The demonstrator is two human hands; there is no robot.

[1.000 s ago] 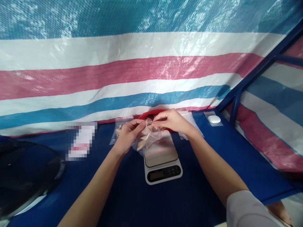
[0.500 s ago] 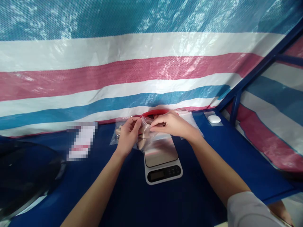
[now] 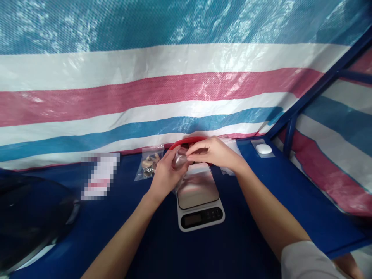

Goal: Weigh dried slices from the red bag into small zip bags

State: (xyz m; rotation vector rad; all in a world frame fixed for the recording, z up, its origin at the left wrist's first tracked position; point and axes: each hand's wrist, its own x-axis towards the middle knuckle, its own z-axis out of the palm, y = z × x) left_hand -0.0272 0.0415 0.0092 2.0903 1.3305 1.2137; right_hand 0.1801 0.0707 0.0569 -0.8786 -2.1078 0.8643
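Between my two hands is a clear plastic bag (image 3: 180,154), its mouth bunched above the far end of a kitchen scale (image 3: 198,188). My left hand (image 3: 167,170) wraps round the bag from the left and hides most of what is inside. From the right, my right hand (image 3: 209,153) pinches the bag's edge between thumb and fingers. Behind both hands sits a red basin (image 3: 193,138), its contents mostly covered. Left of my left hand lies another clear bag (image 3: 149,164) holding pale tan, dried-looking pieces.
Flat clear bags (image 3: 232,146) lie beyond my right wrist. A white oval object (image 3: 264,149) rests on a small bag at the right. A dark round object (image 3: 35,217) fills the left edge. Striped sheeting (image 3: 174,85) hangs behind the blue table (image 3: 116,228).
My left hand has turned and closed further round the bag, hiding the tan pieces in it. The other bag on the left is now more exposed. My right hand stays nearly in place.
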